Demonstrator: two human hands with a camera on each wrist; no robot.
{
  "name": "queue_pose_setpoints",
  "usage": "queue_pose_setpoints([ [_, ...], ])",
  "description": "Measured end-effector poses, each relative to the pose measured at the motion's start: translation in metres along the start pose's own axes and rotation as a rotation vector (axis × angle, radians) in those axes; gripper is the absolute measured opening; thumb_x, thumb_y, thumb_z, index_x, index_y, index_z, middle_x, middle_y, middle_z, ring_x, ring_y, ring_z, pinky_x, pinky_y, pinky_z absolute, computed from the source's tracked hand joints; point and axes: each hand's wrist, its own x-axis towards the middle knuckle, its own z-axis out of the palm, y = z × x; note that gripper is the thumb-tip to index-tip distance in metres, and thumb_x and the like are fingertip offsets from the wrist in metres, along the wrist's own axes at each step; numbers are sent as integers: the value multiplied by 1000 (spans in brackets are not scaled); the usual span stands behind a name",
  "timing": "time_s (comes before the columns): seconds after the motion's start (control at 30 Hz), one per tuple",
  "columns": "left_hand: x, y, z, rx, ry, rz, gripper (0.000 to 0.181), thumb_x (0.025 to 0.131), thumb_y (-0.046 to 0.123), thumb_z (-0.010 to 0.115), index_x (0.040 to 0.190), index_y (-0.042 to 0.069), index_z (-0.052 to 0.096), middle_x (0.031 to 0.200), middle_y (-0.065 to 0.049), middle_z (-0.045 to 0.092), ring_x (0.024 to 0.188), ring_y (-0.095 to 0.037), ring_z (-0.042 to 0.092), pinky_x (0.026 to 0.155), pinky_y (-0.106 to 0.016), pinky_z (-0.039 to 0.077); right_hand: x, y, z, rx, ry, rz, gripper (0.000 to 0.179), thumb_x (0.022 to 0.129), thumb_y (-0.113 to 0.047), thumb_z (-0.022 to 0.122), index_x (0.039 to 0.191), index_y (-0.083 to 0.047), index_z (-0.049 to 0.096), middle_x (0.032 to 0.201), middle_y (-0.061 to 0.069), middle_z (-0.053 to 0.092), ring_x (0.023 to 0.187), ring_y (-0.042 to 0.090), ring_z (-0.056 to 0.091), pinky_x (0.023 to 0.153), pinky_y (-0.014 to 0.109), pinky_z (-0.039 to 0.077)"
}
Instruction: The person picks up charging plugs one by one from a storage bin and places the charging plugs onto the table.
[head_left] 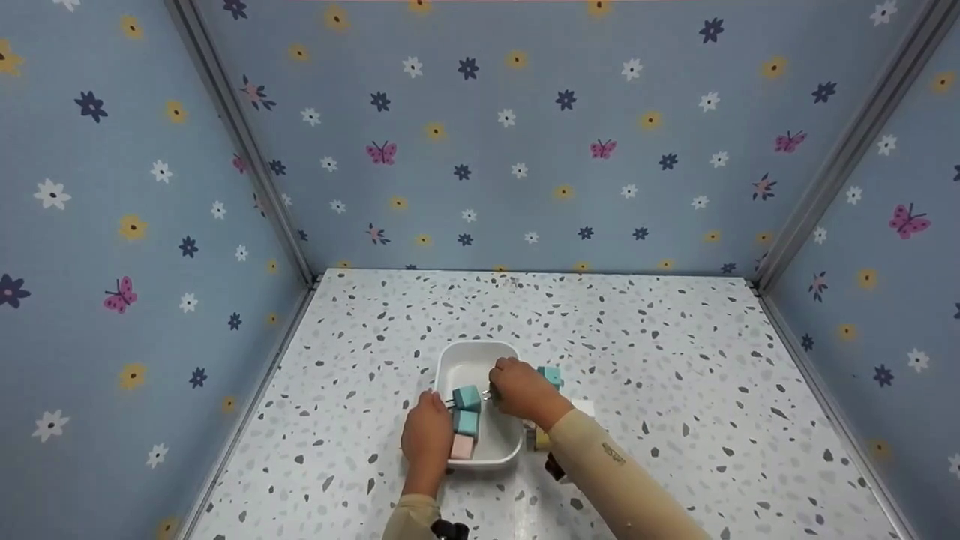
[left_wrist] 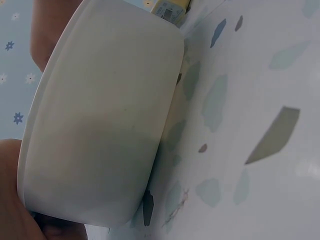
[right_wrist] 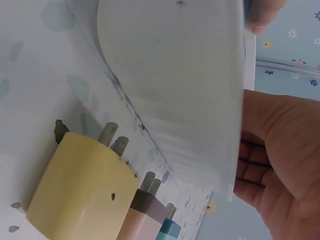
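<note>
A white plastic bin (head_left: pixel 469 371) stands on the speckled table. Along its left side lie two teal plug chargers (head_left: pixel 466 397) and a pink one (head_left: pixel 462 447). My left hand (head_left: pixel 427 431) grips the bin's left rim; the left wrist view has its fingers at the wall's lower corner. Over the right half of the bin, my right hand (head_left: pixel 525 391) pinches a plug charger whose metal prongs (head_left: pixel 487 394) point left. The hand hides most of that charger's body.
Right of the bin sit a yellow charger (right_wrist: pixel 82 187), a pink charger (right_wrist: pixel 140 225) with a dark top, and a teal charger (head_left: pixel 551 375). A white item (head_left: pixel 583 407) is partly behind my right sleeve. Flower-patterned walls (head_left: pixel 517 135) enclose the table.
</note>
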Motion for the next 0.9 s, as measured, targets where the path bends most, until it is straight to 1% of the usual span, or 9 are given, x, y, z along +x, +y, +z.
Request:
queue_pose_setpoints([
  [0.27, -1, -1, 0, 3, -6, 4, 33, 109, 31, 44, 106, 6, 66, 92, -17, 73, 81, -37, 70, 60, -46, 46, 0, -1, -5, 9, 0, -2, 27, 84, -18, 83, 107, -12, 70, 100, 1, 63, 86, 15, 59, 81, 33, 55],
  [0.53, 2, 0, 1, -2, -6, 5, 34, 110, 32, 43, 106, 7, 66, 86, -13, 71, 69, -28, 64, 58, -42, 43, 4, -3, -17, 44, 18, -13, 26, 81, -19, 85, 101, -13, 70, 98, -1, 61, 84, 14, 58, 79, 32, 53],
  [0.7, 0, 1, 0, 4, -6, 6, 34, 110, 31, 42, 105, 6, 65, 85, -14, 71, 71, -29, 65, 58, -41, 43, 1, -4, -23, 33, 49, -42, 25, 81, -19, 85, 100, -13, 70, 98, -1, 62, 83, 14, 58, 77, 32, 53],
  [0.8, 0, 1, -1, 5, -11, 5, 35, 110, 31, 42, 105, 6, 65, 86, -14, 70, 71, -28, 65, 59, -41, 43, -2, -4, -26, 22, 72, -63, 26, 80, -18, 85, 100, -12, 71, 98, 0, 62, 83, 14, 58, 77, 33, 53],
  [0.9, -1, 0, 0, 1, -18, 4, 35, 110, 32, 41, 106, 6, 65, 86, -13, 70, 69, -26, 63, 58, -40, 43, -4, -3, -29, 9, 82, -68, 28, 79, -18, 85, 102, -13, 71, 98, 0, 62, 84, 14, 59, 78, 34, 53],
])
